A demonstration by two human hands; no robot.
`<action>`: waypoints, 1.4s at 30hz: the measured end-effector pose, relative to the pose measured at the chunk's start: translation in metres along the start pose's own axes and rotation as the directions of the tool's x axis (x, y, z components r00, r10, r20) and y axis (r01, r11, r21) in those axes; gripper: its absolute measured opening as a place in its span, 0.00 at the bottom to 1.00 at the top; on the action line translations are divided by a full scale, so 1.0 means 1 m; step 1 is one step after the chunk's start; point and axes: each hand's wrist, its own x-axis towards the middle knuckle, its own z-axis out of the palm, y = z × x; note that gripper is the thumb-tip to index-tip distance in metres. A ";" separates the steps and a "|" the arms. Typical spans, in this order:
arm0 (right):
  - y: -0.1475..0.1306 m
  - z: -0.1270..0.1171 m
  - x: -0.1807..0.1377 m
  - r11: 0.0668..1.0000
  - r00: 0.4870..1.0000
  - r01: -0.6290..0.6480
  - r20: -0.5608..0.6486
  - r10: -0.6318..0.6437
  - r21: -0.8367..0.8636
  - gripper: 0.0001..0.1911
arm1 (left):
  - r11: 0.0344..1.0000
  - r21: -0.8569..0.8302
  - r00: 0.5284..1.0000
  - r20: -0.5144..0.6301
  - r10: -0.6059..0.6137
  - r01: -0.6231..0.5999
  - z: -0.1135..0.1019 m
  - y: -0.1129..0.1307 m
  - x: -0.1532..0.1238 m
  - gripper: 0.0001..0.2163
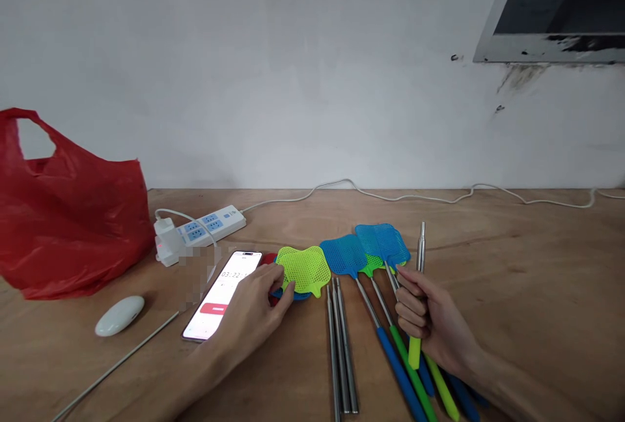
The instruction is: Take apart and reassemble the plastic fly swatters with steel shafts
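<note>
My right hand [430, 321] is wrapped around a telescopic metal rod with a yellow-green handle [415, 351], its silver tip pointing up. My left hand [261, 298] has its thumb and fingers at the left edge of a yellow-green mesh fly swatter head [305, 269], pinching it. Under that head show parts of a blue and a red head. To its right lie assembled fly swatters with blue heads [343, 254] and green and blue handles [401, 373]. Several bare metal rods [342, 344] lie side by side between my hands.
A phone [222, 292] showing a timer lies by my left forearm. Farther left are a white mouse-shaped object [120, 316], a red plastic bag [78, 213] and a power strip [209, 226] with a plugged-in charger. A white cable [400, 198] runs along the wall.
</note>
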 end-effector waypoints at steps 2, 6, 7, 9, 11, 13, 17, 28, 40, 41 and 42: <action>0.000 -0.002 0.001 1.000 1.000 -0.009 0.011 0.009 0.009 0.33 | 0.995 -0.090 0.999 -0.008 -0.031 0.030 0.002 0.000 -0.001 0.21; -0.001 -0.004 0.004 0.999 0.999 -0.026 0.035 0.025 0.025 0.33 | 0.967 -0.252 0.999 0.002 -0.032 0.032 -0.001 0.006 -0.006 0.24; -0.001 -0.004 0.005 0.999 0.999 -0.031 0.042 0.030 0.027 0.33 | 0.955 -0.295 1.000 0.004 -0.023 0.023 -0.003 0.008 -0.006 0.24; -0.002 -0.004 0.004 0.999 0.997 -0.044 0.061 0.042 0.031 0.33 | 0.934 -0.358 1.000 -0.002 -0.008 0.007 -0.005 0.011 -0.007 0.23; -0.002 -0.003 0.004 0.998 0.996 -0.053 0.080 0.050 0.039 0.33 | 0.915 -0.404 1.000 -0.013 -0.021 0.014 -0.006 0.012 -0.007 0.23; -0.002 -0.003 0.004 0.997 0.994 -0.058 0.092 0.053 0.050 0.33 | 0.900 -0.434 0.999 -0.011 -0.044 0.035 -0.006 0.010 -0.007 0.22; -0.002 -0.006 0.005 0.996 0.994 -0.060 0.094 0.055 0.060 0.31 | 0.881 -0.468 0.997 0.000 -0.073 0.065 -0.002 0.003 -0.009 0.22; -0.002 -0.010 0.007 0.998 0.973 -0.055 0.223 0.058 -0.018 0.28 | 0.970 -0.238 0.994 -0.088 -0.066 0.044 -0.008 0.004 -0.001 0.21; -0.001 -0.010 0.008 0.995 0.940 -0.090 0.327 0.095 -0.028 0.19 | 0.896 0.441 0.960 0.225 -0.169 0.054 -0.031 0.002 0.010 0.11; -0.001 -0.009 0.007 0.995 0.939 -0.097 0.330 0.100 -0.025 0.18 | 0.872 0.484 0.945 0.251 -0.211 0.067 -0.033 0.001 0.009 0.12; 0.000 -0.009 0.007 0.995 0.937 -0.102 0.335 0.103 -0.022 0.18 | 0.851 0.520 0.928 0.275 -0.251 0.076 -0.035 0.001 0.007 0.12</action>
